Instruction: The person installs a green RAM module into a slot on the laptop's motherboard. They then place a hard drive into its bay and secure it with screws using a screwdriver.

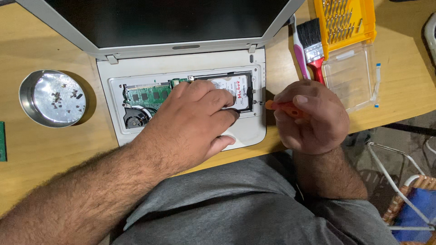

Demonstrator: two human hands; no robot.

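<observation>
Two hands are seen: an orange screwdriver (282,106) is held tight in the right hand (311,119), its tip seemingly touching a screw just beside the hard drive (240,90), which is pressed flat under the left hand (193,120).

an opened grey laptop (245,131) lies on the wooden table (45,145), its base bared. the left hand (190,122) presses flat on the laptop's inside, fingertips on the hard drive (238,90), beside a green circuit board (145,95) and a fan (135,119). the right hand (311,118) grips an orange screwdriver (279,105), its tip at the drive's right edge. near the table's left edge sits a metal bowl (52,97) with screws. toward the far right corner lie a paintbrush (313,43) and a yellow bit case (347,20).
</observation>
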